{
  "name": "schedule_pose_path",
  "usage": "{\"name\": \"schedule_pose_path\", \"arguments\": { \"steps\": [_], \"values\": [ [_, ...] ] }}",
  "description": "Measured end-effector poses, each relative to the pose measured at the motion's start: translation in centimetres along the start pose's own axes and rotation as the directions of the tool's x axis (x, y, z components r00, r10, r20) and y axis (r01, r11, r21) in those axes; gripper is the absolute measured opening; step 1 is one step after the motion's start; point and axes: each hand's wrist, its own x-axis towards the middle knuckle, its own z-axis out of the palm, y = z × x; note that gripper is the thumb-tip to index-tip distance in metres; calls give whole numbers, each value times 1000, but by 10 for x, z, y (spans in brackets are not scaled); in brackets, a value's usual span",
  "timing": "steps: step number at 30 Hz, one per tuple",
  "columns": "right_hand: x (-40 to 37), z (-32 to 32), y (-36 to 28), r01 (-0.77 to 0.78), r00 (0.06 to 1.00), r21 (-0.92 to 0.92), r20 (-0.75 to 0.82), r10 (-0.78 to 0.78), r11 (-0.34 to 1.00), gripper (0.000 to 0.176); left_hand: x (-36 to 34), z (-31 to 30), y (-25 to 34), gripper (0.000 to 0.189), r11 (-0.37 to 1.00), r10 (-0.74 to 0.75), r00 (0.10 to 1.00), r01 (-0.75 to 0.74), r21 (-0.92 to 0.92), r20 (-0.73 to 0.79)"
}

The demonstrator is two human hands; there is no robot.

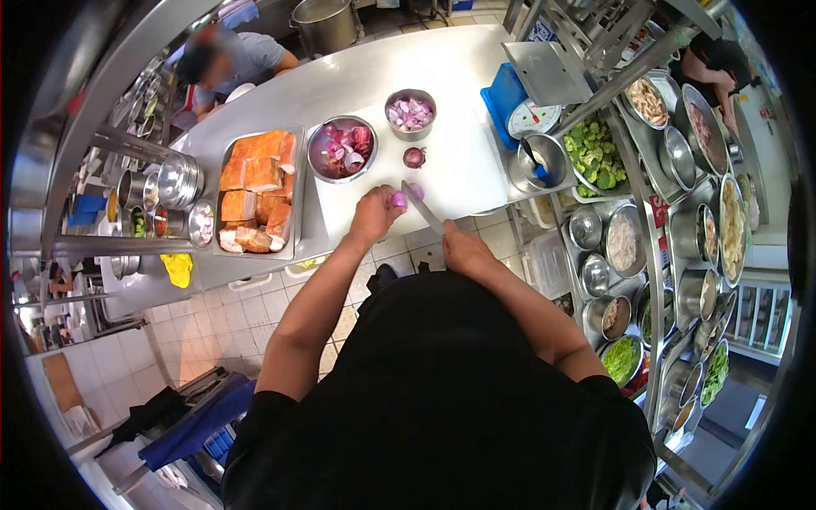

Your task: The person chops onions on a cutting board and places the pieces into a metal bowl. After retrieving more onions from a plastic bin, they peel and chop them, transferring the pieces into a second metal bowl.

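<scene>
My right hand is closed round the handle of a knife, whose blade points up and left across the white cutting board. Just left of the blade, my left hand grips a piece of red onion with closed fingers. Another onion part lies against the blade's right side. A whole red onion sits farther up the board. Behind it stands a metal bowl of cut onion pieces. A wider metal bowl at the left holds more purple onion pieces and skins.
A tray of large orange-skinned meat pieces stands left of the board. At right are a blue scale, a bowl with a blue-handled utensil, and broccoli. Shelves of food bowls line the right. Another person is across the table.
</scene>
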Motion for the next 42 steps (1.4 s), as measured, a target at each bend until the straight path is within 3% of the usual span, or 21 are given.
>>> {"name": "schedule_pose_path", "arguments": {
  "steps": [2, 3, 5, 11, 23, 38, 42],
  "values": [
    [0, -9, -12, -1, 1000, -20, 21, 1, 1000, 27, -4, 10, 6, 37, 988, -154, 985, 152, -35, -74],
    [-4, -19, -21, -37, 999, -28, 38, 38, 999, 27, -7, 11, 7, 37, 987, -159, 984, 156, -39, -80],
    [-6, -23, -24, -71, 996, -46, 58, 74, 996, 28, -11, 12, 11, 37, 990, -142, 977, 141, -18, -157],
    [2, -8, -17, -18, 999, -66, 28, 20, 998, 27, -17, 8, 1, 35, 987, -45, 987, 21, -157, -155],
    [-1, -10, -25, 59, 998, -82, -32, -62, 995, 22, -15, 14, -3, 33, 986, -70, 983, 43, -160, -170],
    [9, -14, -33, 80, 996, -179, 45, -74, 981, 29, -15, 17, -11, 31, 986, -88, 981, 61, -153, -174],
    [9, -21, -44, 78, 995, -150, 76, -67, 986, 21, -17, 16, -9, 30, 976, -95, 978, 54, -211, -186]
  ]
}}
